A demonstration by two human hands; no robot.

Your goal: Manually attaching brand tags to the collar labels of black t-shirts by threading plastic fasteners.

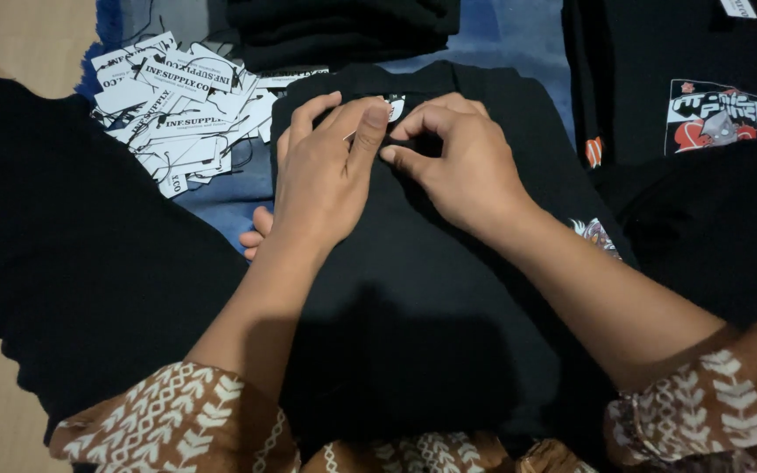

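Here two hands, left hand and right hand, grip pinched on one folded black shirt collar.

A blue mat covers a pale floor — possibly wood — dimly lit.

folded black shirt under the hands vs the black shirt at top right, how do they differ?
The folded shirt lies in front of the person, with the left hand and right hand pinching at its collar; the top-right shirt lies untouched off to the side. The top-right shirt shows a red, white and grey print whole; the folded shirt shows only a sliver of print at its right edge. Both are black.
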